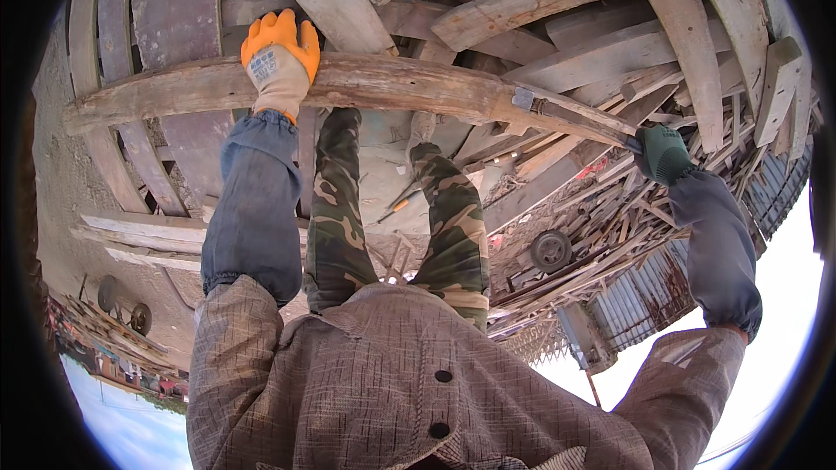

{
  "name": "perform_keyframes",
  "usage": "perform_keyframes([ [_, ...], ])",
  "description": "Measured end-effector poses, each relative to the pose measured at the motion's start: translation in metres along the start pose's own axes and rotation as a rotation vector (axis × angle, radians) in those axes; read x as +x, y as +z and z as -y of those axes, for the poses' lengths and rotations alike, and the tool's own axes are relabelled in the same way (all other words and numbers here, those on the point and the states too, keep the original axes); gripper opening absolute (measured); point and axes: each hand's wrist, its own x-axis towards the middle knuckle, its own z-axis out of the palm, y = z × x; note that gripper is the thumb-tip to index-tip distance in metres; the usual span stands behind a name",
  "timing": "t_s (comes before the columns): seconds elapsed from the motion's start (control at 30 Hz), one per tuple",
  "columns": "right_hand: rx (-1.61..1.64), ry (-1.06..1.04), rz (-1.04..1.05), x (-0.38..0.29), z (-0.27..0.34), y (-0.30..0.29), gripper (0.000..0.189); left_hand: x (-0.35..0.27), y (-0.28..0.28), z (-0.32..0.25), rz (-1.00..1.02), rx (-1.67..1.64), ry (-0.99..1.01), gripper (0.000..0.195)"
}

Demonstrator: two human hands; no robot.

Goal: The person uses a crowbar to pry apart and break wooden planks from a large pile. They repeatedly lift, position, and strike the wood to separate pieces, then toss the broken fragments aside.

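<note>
A long, weathered wooden beam [405,85] lies crosswise in front of me, bowed by the lens. My left hand [279,62], in an orange-coated work glove with printing on its back, lies over the beam's left part, fingers reaching past its far edge. Out to the right, my right hand [665,155] in a green glove grips the dark end of a long-handled tool [581,119]. A grey metal piece [522,98] shows at the tool's other end, against the beam's right part; the tool's exact kind is unclear.
Loose planks and timbers [542,0] pile up beyond the beam. Wide boards [176,6] lie at left. An orange-handled tool [400,204] is on the ground by my legs. At right are a wheel [550,250], scrap wood [614,222] and corrugated metal sheets [643,294].
</note>
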Motion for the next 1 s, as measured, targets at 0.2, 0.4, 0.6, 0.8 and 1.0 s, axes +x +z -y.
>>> perform_keyframes([
  [0.2,0.187,0.138,-0.05,-0.034,0.027,0.067,0.014,-0.001,0.007,0.001,-0.062,0.041,-0.009,0.032],
  [0.4,0.32,0.116,-0.202,-0.032,0.036,0.139,0.02,-0.012,0.005,0.002,-0.127,0.02,0.023,0.031],
  [0.6,0.448,0.271,-0.336,-0.042,0.093,0.196,0.02,-0.017,-0.001,0.001,-0.146,0.037,0.034,0.031],
  [0.8,0.453,0.2,-0.323,-0.03,0.072,0.221,0.019,-0.019,0.01,0.008,-0.124,0.074,0.007,0.039],
  [1.0,0.69,0.093,-0.79,0.045,0.031,0.273,0.007,-0.004,0.012,0.003,-0.191,0.16,0.017,0.042],
])
